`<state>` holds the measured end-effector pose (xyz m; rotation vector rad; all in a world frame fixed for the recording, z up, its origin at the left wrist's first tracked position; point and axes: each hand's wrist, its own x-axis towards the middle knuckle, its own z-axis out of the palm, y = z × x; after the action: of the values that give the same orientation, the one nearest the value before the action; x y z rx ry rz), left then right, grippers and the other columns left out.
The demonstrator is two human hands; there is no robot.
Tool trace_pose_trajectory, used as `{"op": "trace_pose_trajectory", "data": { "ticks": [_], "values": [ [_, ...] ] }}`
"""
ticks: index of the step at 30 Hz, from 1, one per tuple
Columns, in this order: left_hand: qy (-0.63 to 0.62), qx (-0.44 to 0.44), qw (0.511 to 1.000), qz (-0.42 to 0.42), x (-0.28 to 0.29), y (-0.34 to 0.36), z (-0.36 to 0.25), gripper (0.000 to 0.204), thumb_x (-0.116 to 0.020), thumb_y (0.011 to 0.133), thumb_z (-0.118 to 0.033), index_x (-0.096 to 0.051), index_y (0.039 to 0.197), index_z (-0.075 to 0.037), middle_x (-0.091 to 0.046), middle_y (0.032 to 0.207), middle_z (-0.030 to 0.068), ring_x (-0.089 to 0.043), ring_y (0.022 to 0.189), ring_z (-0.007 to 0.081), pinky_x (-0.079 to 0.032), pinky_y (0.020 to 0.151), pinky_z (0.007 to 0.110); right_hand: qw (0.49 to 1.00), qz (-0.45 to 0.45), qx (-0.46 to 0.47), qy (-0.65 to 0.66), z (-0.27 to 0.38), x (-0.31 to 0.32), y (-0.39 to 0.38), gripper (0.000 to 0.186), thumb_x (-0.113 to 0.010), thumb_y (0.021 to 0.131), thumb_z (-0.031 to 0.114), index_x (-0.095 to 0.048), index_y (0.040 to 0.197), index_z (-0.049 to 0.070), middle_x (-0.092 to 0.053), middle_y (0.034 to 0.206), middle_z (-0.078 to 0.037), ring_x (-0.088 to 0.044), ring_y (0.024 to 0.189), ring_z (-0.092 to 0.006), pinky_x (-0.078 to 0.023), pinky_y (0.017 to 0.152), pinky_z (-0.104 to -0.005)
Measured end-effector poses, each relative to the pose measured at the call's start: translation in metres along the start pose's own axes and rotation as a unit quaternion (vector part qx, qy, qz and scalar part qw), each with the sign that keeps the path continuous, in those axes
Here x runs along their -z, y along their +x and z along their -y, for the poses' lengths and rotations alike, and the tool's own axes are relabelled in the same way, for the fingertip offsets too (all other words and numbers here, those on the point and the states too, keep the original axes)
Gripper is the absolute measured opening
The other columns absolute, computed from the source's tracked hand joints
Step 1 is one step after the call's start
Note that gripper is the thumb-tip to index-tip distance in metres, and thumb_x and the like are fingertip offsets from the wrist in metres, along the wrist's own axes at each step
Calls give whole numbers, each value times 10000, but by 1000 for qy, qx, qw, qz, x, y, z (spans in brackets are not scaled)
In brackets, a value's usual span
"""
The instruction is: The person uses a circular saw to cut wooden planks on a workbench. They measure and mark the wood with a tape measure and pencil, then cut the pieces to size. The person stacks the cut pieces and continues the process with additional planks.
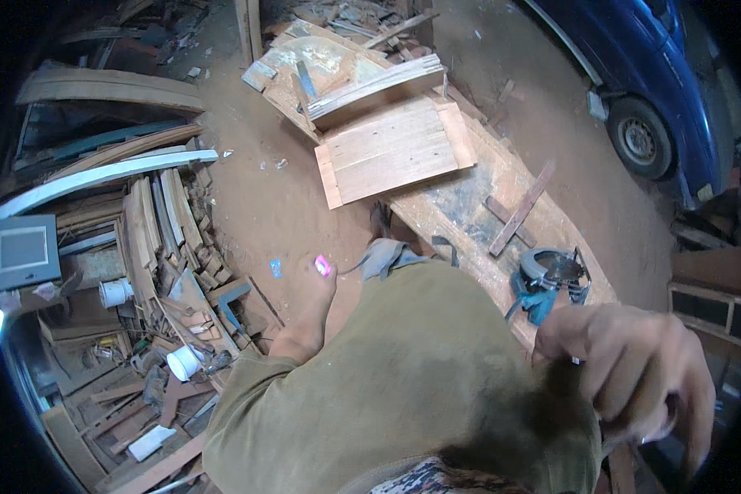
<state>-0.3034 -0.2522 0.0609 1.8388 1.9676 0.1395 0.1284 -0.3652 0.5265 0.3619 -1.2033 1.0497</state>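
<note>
My left hand (325,282) hangs beside my hip, its fingers closed around a small bright pink thing (323,265) whose kind I cannot make out. Close to the camera is my right hand (634,362), raised at the lower right with curled, slightly blurred fingers. A pale spot shows by its lower fingers; whatever they may hold is hidden. Just beyond the right hand, a blue and grey circular saw (543,286) rests on the long wooden workbench (461,210). Two crossed wooden pieces (523,210) lie farther along the bench.
A flat wooden panel (395,151) overhangs the bench's left edge, with stacked boards (375,92) at its far side. Timber offcuts (152,222), a white bucket (184,362) and a grey box (25,251) crowd the left. A blue vehicle (634,74) stands at the far right.
</note>
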Motion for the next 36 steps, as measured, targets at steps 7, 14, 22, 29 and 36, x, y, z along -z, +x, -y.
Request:
{"op": "trace_pose_trajectory", "data": {
  "ticks": [7,14,22,29,36],
  "values": [
    [36,86,994,-57,-30,-61,54,779,-782,800,-457,-543,1393,-11,-627,1217,294,-601,1159,456,-471,1016,543,986,-100,-70,-112,23,-26,-61,257,-800,918,230,-696,875,-1,-674,706,-122,-591,543,-178,-401,407,-311],
    [10,43,997,-60,-35,-39,39,733,-767,826,-489,-575,1359,-26,-624,1228,291,-596,1164,460,-467,1018,540,972,-209,-71,-87,9,-88,-32,188,-743,960,160,-714,885,-10,-717,794,-142,-634,574,-173,-435,438,-291],
    [-12,-8,997,-74,5,-14,-1,707,-781,824,-485,-600,1314,-9,-633,1214,286,-610,1148,466,-490,986,535,926,-33,-291,-239,36,-59,-92,120,-710,957,118,-699,992,4,-708,859,-94,-656,696,-163,-485,599,-324],
    [-33,30,999,-24,-20,-18,-12,706,-805,797,-451,-602,1334,-41,-643,1241,268,-616,1181,425,-499,993,508,661,-342,-471,-474,26,-58,-190,272,-597,1014,80,-630,1263,-27,-690,1059,-63,-633,905,-122,-525,771,-275],
    [-53,92,994,12,-29,6,16,771,-783,762,-520,-582,1360,-76,-603,1312,277,-594,1214,455,-481,1026,554,669,-511,-253,-477,53,-54,-164,468,-562,1012,68,-521,1476,27,-645,1034,-43,-566,801,-76,-486,695,-244]
  ]
}}
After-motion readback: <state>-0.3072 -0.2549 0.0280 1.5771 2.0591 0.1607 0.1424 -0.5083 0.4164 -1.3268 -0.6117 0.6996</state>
